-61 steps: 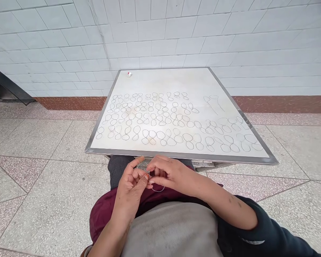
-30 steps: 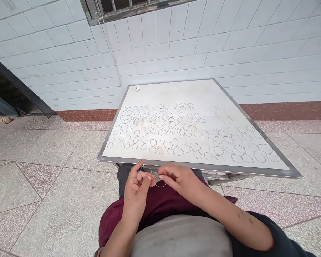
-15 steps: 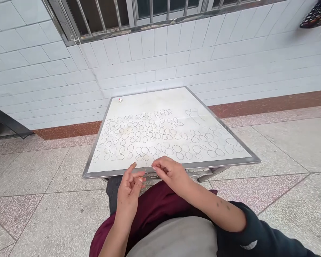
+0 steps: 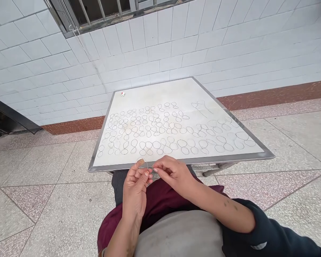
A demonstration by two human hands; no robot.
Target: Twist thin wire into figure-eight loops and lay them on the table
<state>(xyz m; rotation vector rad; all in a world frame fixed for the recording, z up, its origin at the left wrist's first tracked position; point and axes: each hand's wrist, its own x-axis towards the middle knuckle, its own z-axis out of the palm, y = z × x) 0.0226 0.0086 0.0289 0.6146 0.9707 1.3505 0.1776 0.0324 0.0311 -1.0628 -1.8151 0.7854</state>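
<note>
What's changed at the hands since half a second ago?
The left hand, seemingly off the thin wire then, has closed in and now pinches it. The right hand keeps pinching it. The thin rings on the table and the small white item in its far-left corner stayed put.

Left fingers (image 4: 146, 174) — back on the wire loop (image 4: 147, 164)

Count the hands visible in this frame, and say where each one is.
2: the left hand, holding a thin loop, and the right hand, pinching close beside it, both at the table. No others show.
</note>
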